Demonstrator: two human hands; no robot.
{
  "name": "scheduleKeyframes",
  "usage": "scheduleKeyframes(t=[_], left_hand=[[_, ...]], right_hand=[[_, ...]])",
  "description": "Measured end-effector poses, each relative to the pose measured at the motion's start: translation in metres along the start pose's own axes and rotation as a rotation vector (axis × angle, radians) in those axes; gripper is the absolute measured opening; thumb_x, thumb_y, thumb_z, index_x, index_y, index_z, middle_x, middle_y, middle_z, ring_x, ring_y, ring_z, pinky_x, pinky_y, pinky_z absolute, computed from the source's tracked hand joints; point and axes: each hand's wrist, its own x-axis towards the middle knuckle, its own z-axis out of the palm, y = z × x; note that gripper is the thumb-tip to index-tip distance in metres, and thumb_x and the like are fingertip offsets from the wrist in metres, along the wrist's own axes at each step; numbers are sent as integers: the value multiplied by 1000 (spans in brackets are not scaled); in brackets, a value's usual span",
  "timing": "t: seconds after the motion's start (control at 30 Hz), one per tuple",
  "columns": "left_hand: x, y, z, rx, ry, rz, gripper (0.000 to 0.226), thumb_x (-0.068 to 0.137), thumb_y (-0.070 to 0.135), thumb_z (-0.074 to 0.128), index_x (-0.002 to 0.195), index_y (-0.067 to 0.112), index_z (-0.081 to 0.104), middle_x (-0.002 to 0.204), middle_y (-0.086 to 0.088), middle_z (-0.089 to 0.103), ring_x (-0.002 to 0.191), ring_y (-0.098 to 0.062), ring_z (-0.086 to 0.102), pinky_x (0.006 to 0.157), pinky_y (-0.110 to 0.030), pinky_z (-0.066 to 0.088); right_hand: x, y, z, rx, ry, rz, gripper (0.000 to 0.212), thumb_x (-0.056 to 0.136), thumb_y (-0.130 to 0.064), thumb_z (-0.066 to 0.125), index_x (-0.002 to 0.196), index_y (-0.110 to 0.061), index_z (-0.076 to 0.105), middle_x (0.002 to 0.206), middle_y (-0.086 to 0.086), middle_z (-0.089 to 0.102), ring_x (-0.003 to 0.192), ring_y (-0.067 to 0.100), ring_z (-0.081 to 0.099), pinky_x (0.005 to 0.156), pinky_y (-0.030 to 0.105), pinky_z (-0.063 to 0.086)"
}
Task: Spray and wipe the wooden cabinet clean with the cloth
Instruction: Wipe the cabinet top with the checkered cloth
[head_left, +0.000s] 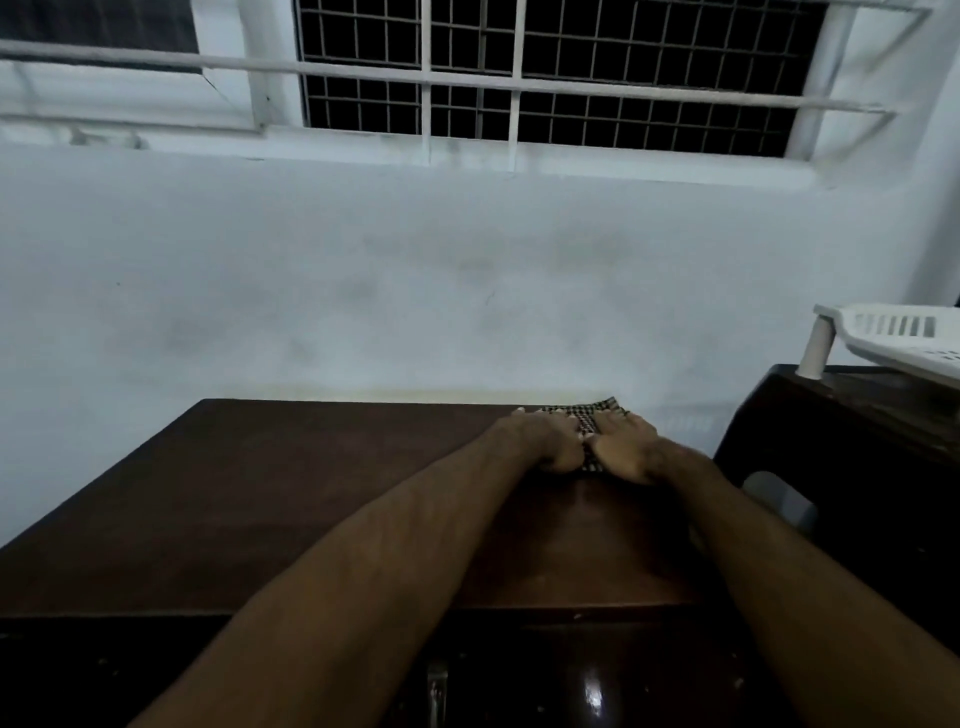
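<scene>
The dark brown wooden cabinet (291, 483) fills the lower half of the view, its top running back to the wall. A black-and-white checked cloth (592, 413) lies at the far right corner of the top. My left hand (545, 439) and my right hand (626, 447) lie side by side on the cloth, fingers stretched forward, pressing it flat onto the wood. Most of the cloth is hidden under the hands. No spray bottle is in view.
A pale wall (415, 270) stands right behind the cabinet, with a barred window (519, 78) above. To the right is a dark plastic chair (852, 441) carrying a white plastic rack (904, 338). A metal handle (436, 686) shows on the cabinet front.
</scene>
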Motion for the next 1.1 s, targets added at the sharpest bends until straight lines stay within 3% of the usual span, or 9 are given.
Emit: scheduleKeyframes(t=[0.17, 0.33, 0.53, 0.67, 0.77, 0.87, 1.0, 1.1], left_hand=[[-60, 22, 2, -34, 16, 73, 59, 108, 38, 24, 161, 13, 21, 170, -10, 17, 156, -28, 20, 125, -53, 13], [-130, 51, 8, -28, 60, 176, 58, 107, 39, 26, 158, 11, 30, 167, -11, 28, 153, -27, 30, 125, -54, 15], [-189, 77, 5, -1, 186, 266, 50, 100, 46, 41, 133, 14, 62, 137, -15, 63, 130, -32, 56, 123, -50, 25], [-206, 90, 22, 19, 369, 308, 50, 90, 54, 57, 111, 11, 71, 111, -16, 72, 109, -34, 66, 116, -47, 38], [-212, 88, 25, -37, 439, 271, 48, 92, 56, 59, 121, 19, 70, 115, -14, 72, 110, -36, 65, 104, -45, 47], [-212, 91, 30, -73, 465, 248, 38, 96, 45, 60, 125, 22, 68, 119, -13, 71, 110, -36, 66, 92, -43, 53], [-212, 95, 40, -71, 485, 249, 29, 99, 39, 58, 114, 16, 66, 115, -12, 71, 105, -34, 67, 83, -43, 53], [-215, 86, 42, -44, 534, 289, 26, 100, 36, 56, 113, 16, 67, 113, -11, 72, 103, -34, 68, 79, -42, 53]], right_hand=[[-49, 15, 15, -51, 42, -2, 92, 82, -64, 3, 161, -17, 9, 170, 4, 7, 156, 21, 4, 125, 47, 11], [-139, 13, 21, 18, 71, -20, 63, 107, -45, 14, 161, -15, 9, 169, 3, 4, 156, 20, 0, 127, 39, 2], [-226, 22, 20, 33, 131, -53, 54, 110, -33, 23, 161, -17, 15, 169, 3, 8, 156, 17, 5, 121, 24, -1], [-257, 49, 34, 101, 198, -100, 54, 110, -29, 30, 160, -23, 13, 164, -14, 7, 153, 6, -1, 108, 10, -7], [-260, 57, 36, 120, 298, -142, 52, 103, -13, 44, 152, -28, 37, 151, -23, 23, 151, 7, 23, 110, 4, 3], [-259, 53, 37, 154, 446, -82, 50, 99, -7, 50, 143, -29, 55, 147, -18, 46, 141, 7, 44, 106, 5, 16], [-257, 48, 41, 238, 478, -75, 45, 101, -8, 49, 141, -29, 54, 149, -7, 51, 137, 14, 49, 107, 12, 28], [-252, 47, 49, 258, 484, -76, 49, 98, 5, 50, 143, -14, 53, 152, 3, 48, 141, 19, 45, 107, 9, 22]])
